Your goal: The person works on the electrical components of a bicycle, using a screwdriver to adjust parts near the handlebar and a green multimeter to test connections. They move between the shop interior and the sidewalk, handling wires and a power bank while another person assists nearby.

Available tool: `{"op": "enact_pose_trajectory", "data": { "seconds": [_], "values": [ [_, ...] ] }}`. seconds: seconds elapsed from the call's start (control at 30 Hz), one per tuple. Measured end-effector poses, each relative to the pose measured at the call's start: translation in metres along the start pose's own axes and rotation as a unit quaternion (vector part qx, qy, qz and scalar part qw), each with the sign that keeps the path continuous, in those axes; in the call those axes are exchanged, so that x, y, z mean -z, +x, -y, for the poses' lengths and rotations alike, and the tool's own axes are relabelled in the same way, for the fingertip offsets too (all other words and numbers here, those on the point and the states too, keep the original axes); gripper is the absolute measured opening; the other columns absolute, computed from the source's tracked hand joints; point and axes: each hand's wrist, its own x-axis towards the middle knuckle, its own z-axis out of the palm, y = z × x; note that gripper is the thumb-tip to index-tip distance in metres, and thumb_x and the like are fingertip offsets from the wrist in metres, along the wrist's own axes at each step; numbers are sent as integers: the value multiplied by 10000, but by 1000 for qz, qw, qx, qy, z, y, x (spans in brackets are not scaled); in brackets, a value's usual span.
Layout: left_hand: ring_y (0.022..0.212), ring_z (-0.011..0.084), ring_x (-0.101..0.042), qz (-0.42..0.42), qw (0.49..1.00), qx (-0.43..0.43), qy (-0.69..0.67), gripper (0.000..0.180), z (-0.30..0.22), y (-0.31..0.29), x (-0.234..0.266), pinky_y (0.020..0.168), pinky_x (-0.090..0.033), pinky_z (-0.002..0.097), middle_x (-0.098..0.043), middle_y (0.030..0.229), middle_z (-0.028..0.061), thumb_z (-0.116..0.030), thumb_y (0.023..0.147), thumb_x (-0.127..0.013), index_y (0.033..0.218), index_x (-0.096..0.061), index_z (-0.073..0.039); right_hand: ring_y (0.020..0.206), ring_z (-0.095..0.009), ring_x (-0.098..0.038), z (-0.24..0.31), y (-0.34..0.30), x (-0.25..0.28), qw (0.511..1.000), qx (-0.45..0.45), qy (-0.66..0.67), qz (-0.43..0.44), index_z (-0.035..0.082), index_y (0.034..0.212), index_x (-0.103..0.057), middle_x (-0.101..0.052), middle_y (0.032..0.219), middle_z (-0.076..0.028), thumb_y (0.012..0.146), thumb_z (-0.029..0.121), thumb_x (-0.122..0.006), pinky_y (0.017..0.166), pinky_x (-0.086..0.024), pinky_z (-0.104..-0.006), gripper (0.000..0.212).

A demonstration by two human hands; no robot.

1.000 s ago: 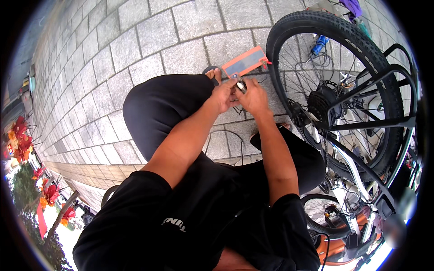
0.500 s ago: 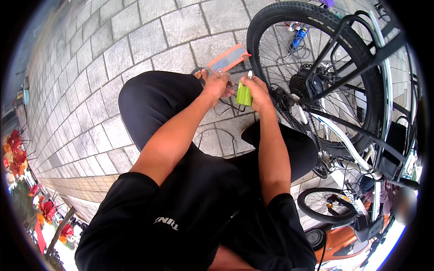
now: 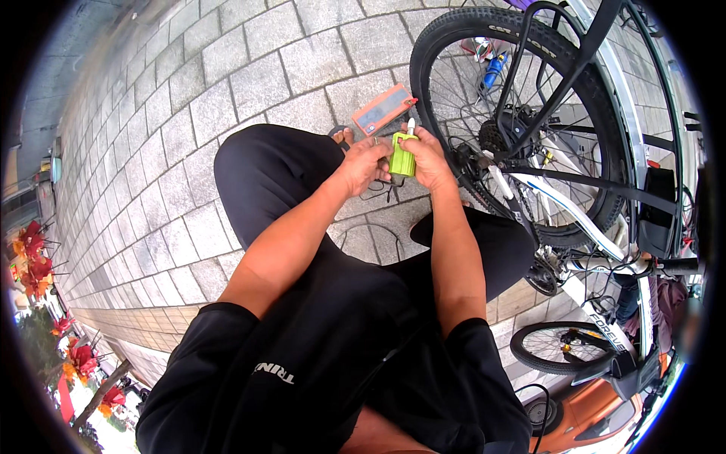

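Note:
My right hand (image 3: 429,160) is closed round a small lime-green block-shaped thing (image 3: 403,157), its thumb lying across the upper part. A white tip (image 3: 411,125) sticks up at its top; whether it belongs to the green thing cannot be made out. My left hand (image 3: 365,163) is closed just beside it, fingertips pinched close to its left side. What these fingers hold, if anything, is too small to name. Below the hands a thin dark cord (image 3: 389,193) hangs over the paving. Just beyond them lies a flat orange case (image 3: 383,110) with a grey panel.
A bicycle (image 3: 544,178) fills the right side, its big rear wheel (image 3: 426,91) close to my right hand. Inside the wheel's outline a blue tool-like thing (image 3: 494,69) shows on the ground. Another wheel (image 3: 522,356) and an orange car (image 3: 597,416) stand lower right. Grey paving (image 3: 249,68) spreads leftward.
My left hand has come up against the green thing, where a gap showed before. The green thing sits slightly higher and further left in my right hand. The view has shifted a little.

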Motion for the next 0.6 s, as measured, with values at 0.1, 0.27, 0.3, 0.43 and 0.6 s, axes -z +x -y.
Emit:
{"op": "enact_pose_trajectory", "data": {
  "seconds": [0.1,0.27,0.3,0.43,0.6],
  "values": [
    [764,157,-617,-23,997,31,-65,154,-4,-2,1,629,-544,317,-582,899,31,-199,1018,-600,1075,-633,-59,955,-213,-675,-6,3,4,1000,1,-14,-23,-22,1281,-575,-674,1076,-115,886,45,-648,815,-560,-363,406],
    [856,189,-673,-219,976,3,16,258,26,37,27,686,-573,335,-625,970,67,-253,1072,-529,1086,-629,-16,900,-223,-684,-43,35,35,976,-76,-168,-119,-25,1218,-631,-695,1063,-134,863,83,-674,772,-550,-386,373],
    [879,195,-683,-247,967,-1,61,280,34,41,34,704,-582,340,-638,991,75,-264,1081,-516,1088,-628,-7,903,-237,-687,-53,38,41,962,-94,-223,-129,-35,1234,-623,-696,1077,-147,859,99,-684,785,-552,-391,403],
    [926,215,-696,-210,972,11,102,300,46,57,45,814,-600,347,-677,1085,92,-278,1088,-515,1087,-629,0,1018,-364,-697,-143,72,118,851,-49,-460,-248,-87,1305,-577,-686,1144,-265,811,119,-671,881,-547,-425,543],
    [827,138,-608,-231,963,1,140,277,47,64,49,769,-525,316,-646,938,27,-288,1068,-563,973,-666,-48,1129,-465,-651,-160,75,126,846,-87,-460,-256,-93,1291,-577,-651,1214,-323,805,87,-624,991,-515,-465,520]
  ]
}}
